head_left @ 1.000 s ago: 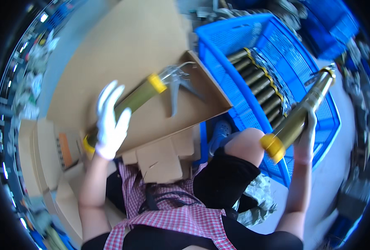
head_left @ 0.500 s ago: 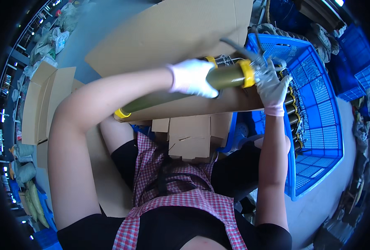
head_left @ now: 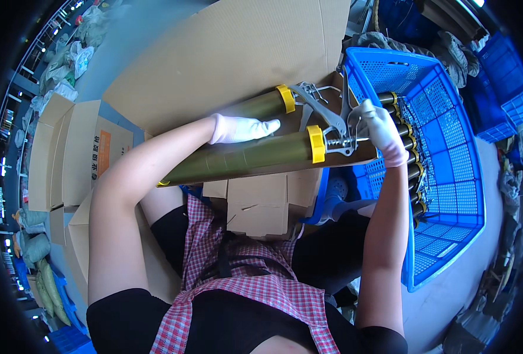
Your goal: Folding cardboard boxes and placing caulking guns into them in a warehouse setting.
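A caulking gun [head_left: 244, 156] with an olive-green barrel and a yellow end cap lies slanted along the near side of an open cardboard box [head_left: 226, 53]. My left hand [head_left: 241, 128], in a white glove, rests against the top of its barrel, fingers stretched out. At the gun's metal handle and rod end, my gloved right hand [head_left: 377, 131] is closed round the rear metal parts; some of its fingers are hidden. Just beyond lies a second caulking gun [head_left: 258, 106], partly covered by my left hand and forearm, its grey handle overlapping the first one's.
A blue plastic crate [head_left: 450, 194] on the right holds several more caulking guns in a row. Another cardboard box [head_left: 76, 153] stands open at left. Folded cardboard flaps [head_left: 258, 203] lie before my lap. Blue crates [head_left: 503, 88] stand at far right.
The nearer caulking gun has come down into the box, toward me and to the left. My left hand has slid left along the barrel and its fingers have straightened. The right hand stays at the handle end.
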{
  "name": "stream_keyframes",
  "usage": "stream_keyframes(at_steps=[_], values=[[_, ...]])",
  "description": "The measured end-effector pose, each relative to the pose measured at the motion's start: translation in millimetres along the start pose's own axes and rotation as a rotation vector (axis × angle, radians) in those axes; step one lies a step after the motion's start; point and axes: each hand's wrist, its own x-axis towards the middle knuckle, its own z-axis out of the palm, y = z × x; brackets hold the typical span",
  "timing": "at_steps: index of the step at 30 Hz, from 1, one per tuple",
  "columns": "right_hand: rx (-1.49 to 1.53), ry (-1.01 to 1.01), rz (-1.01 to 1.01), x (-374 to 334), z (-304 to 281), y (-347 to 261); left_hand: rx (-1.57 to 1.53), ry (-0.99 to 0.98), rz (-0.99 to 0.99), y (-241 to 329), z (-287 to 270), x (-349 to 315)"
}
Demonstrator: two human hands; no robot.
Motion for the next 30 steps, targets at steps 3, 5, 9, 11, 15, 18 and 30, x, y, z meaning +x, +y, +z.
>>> stream_keyframes(at_steps=[3,5,9,11,15,18,30], values=[[-0.280,0.201,-0.034,7.2,15.2,3.0,-0.115,-0.136,0.180,-25.7,-6.9,30.7],[-0.056,0.220,-0.054,10.0,27.7,-7.2,0.037,-0.061,0.259,-24.3,0.7,24.0],[0.338,0.345,-0.050,14.6,3.8,18.5,0.312,0.177,0.126,-17.3,-8.0,-0.9],[0.691,0.210,0.029,17.4,6.9,20.2,0.428,0.195,0.167,-42.8,-25.1,-13.6],[0.698,0.042,0.004,10.9,17.2,28.1,0.560,0.321,0.176,-47.2,-21.4,-31.0],[0.374,0.069,0.046,-4.4,17.1,17.8,0.485,0.351,0.165,-40.2,-8.1,-30.0],[1.131,0.172,0.045,9.8,56.2,11.5,0.650,0.479,0.225,25.7,35.7,10.2]])
